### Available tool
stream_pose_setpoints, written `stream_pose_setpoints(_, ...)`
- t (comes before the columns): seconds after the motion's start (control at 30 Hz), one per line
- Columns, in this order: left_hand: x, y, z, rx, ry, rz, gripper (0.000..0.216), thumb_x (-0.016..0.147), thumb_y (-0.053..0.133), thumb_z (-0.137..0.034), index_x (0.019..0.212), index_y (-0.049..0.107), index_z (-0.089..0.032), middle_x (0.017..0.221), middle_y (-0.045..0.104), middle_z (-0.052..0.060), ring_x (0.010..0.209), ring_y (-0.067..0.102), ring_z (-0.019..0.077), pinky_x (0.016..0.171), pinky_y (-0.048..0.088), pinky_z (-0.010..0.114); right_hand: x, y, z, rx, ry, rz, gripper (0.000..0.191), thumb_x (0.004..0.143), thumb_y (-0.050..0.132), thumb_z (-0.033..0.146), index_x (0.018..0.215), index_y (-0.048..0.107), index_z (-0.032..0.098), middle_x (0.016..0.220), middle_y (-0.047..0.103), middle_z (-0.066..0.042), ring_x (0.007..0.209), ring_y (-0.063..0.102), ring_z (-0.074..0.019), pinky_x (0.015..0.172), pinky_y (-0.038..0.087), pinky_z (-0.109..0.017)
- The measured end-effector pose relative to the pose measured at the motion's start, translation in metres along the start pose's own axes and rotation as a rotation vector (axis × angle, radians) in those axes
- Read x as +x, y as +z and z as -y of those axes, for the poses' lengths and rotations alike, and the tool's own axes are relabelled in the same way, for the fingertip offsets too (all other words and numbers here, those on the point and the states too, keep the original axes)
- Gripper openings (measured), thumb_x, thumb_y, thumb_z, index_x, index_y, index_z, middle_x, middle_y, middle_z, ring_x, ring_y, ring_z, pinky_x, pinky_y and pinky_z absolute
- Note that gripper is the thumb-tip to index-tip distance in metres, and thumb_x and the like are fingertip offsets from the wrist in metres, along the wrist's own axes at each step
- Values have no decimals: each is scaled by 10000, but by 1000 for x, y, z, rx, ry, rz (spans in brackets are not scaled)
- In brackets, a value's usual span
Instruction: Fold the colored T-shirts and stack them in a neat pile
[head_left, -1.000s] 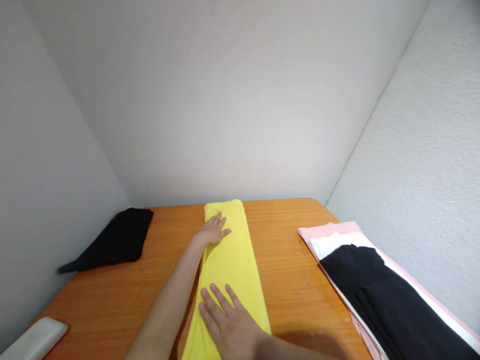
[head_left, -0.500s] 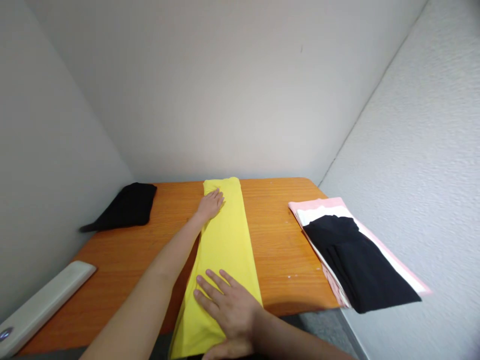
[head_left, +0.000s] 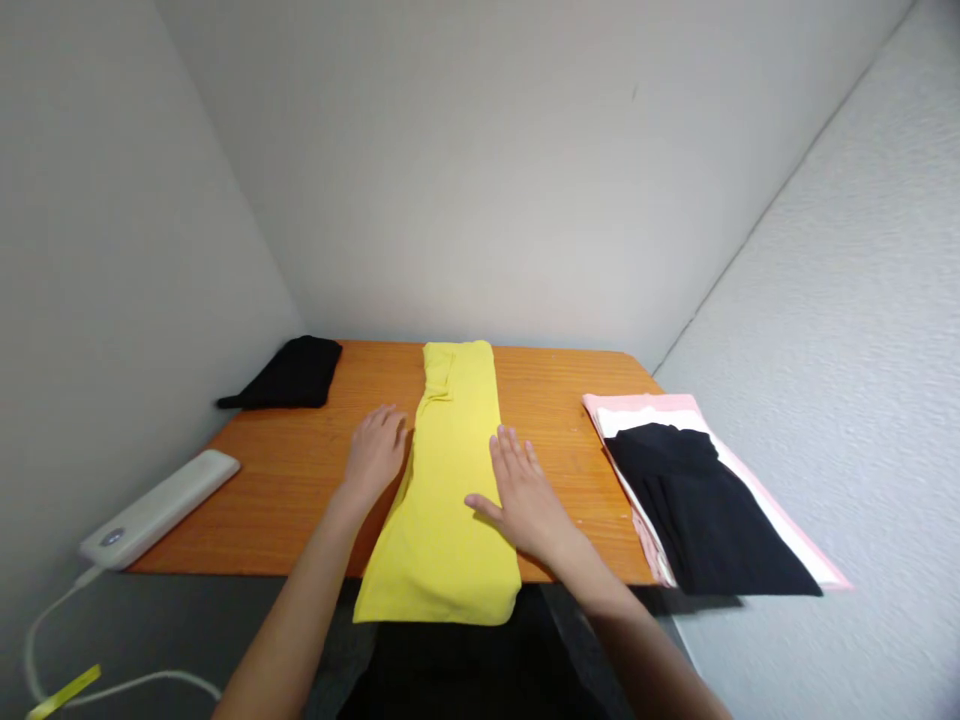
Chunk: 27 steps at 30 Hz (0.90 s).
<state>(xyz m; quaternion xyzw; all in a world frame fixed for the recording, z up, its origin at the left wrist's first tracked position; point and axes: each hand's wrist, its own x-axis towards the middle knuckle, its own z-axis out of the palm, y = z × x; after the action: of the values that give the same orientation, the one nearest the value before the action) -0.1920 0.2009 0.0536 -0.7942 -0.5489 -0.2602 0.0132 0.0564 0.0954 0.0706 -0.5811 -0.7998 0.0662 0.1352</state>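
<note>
A long yellow cloth (head_left: 450,470), folded into a narrow strip, lies down the middle of the orange wooden table (head_left: 300,480); its near end hangs over the front edge. My left hand (head_left: 375,455) rests flat and open at the strip's left edge, partly on the table. My right hand (head_left: 519,492) lies flat with fingers stretched out on the strip's right edge. Neither hand holds anything.
A folded black cloth (head_left: 289,372) sits at the table's back left corner. A stack of pink, white and black folded cloths (head_left: 697,485) lies at the right edge. A white power bank (head_left: 157,508) with a cable sits at the front left corner. Walls close in on three sides.
My left hand pulled back from the cloth's far end to its left edge. My right hand shifted from the cloth's near middle to its right edge. The camera view drew back.
</note>
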Motion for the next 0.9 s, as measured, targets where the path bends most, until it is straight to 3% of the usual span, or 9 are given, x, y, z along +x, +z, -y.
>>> stream_pose_setpoints(0.13,-51,-5,-2,47,-133,37,254,935,425,-362,860,587,-181,1009,652,137,1061,563,315,991,421,484,9,17,-3,-16,46,11,1012,880,247,771,1517,141,-8,1577,54,-194,1460,-56,-310,1189,58,-521)
stream_pose_setpoints(0.3,-71,-1,-19,49,-132,64,224,907,489,-373,792,575,-201,1229,588,155,1290,415,352,1072,361,496,13,35,8,-20,36,77,1057,852,242,807,1518,137,-6,1577,71,-193,1462,-50,-301,1191,32,-499)
stream_pose_setpoints(0.53,-77,1,-19,54,-141,50,197,921,444,-308,839,586,-199,1280,571,155,1309,420,324,1082,361,490,10,40,6,-30,34,91,1015,858,260,798,1529,163,43,1584,86,-164,1463,-14,-316,1188,3,-514)
stream_pose_setpoints(0.67,-75,-10,-28,65,-120,45,187,915,465,-292,909,606,-169,1314,557,190,1371,343,356,1131,266,538,7,35,8,-28,32,96,995,867,279,783,1528,174,46,1583,96,-166,1462,-16,-322,1186,47,-531)
stream_pose_setpoints(0.77,-75,-20,-41,10,-50,53,261,933,454,-302,1094,617,-178,1441,478,145,1432,259,318,1169,191,531,-1,31,13,-34,24,78,1029,851,314,792,1523,171,26,1584,76,-176,1459,-40,-330,1187,51,-542)
stream_pose_setpoints(0.9,-86,-19,-54,-142,144,217,460,961,423,-327,1412,456,-242,1548,346,57,1453,239,249,1196,156,489,-19,33,19,2,-71,91,1039,841,385,777,1531,140,40,1589,-2,-157,1457,-68,-315,1197,88,-511)
